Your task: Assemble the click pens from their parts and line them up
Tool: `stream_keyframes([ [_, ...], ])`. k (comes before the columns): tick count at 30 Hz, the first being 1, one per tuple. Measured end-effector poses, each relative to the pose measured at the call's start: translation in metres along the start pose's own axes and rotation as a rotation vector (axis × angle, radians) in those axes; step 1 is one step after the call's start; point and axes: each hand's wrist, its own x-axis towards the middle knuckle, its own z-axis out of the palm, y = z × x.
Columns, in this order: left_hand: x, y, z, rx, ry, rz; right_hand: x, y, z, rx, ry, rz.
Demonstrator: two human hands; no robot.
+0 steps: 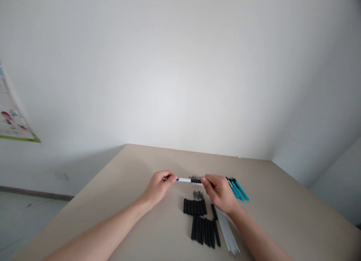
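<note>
A slim pen (184,180), with a white section and a black section, is held level above the table between both hands. My left hand (159,186) is closed in a pinch on its left end, where a bit of black shows at the fingers. My right hand (220,191) is closed round the black right end, and the fingers hide its tip. Below the pen lie small metal-and-clear parts (198,195), a row of short black tubes (194,207) and a row of longer black tubes (205,231). White pen refills (228,234) lie beside my right wrist.
Several teal pens with black parts (238,189) rest to the right of my right hand. More small springs or tips (194,177) lie behind the held pen. The beige table (135,159) meets a white wall at its back edge. A poster (15,114) hangs at left.
</note>
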Motion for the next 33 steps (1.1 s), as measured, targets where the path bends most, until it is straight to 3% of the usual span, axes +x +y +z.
stream_keyframes([
  [4, 0.000, -0.001, 0.001, 0.064, 0.013, 0.084, -0.001, 0.002, 0.001, 0.042, -0.011, 0.044],
  [9, -0.002, 0.002, 0.004, 0.017, -0.015, 0.063, 0.001, 0.004, -0.002, 0.027, -0.057, 0.052],
  [15, -0.005, 0.006, 0.007, 0.050, -0.251, -0.017, 0.001, 0.004, -0.005, -0.004, 0.014, -0.020],
  [17, -0.005, 0.006, 0.007, 0.103, -0.210, 0.039, 0.000, 0.005, -0.003, 0.012, 0.036, -0.006],
  [21, -0.006, 0.009, 0.004, 0.315, -0.007, 0.270, -0.001, 0.005, 0.001, 0.089, 0.023, 0.079],
  [23, -0.007, 0.009, 0.002, 0.347, 0.024, 0.316, -0.001, 0.005, 0.002, 0.092, 0.032, 0.079],
  [25, -0.006, 0.007, 0.001, 0.250, -0.026, 0.247, -0.001, 0.005, 0.001, 0.056, 0.054, 0.039],
  [30, -0.002, 0.003, -0.003, -0.153, -0.221, -0.176, 0.001, 0.004, -0.005, -0.041, 0.071, -0.073],
  [33, -0.001, 0.005, -0.002, -0.270, -0.308, -0.312, 0.001, 0.004, -0.008, -0.064, 0.076, -0.111],
])
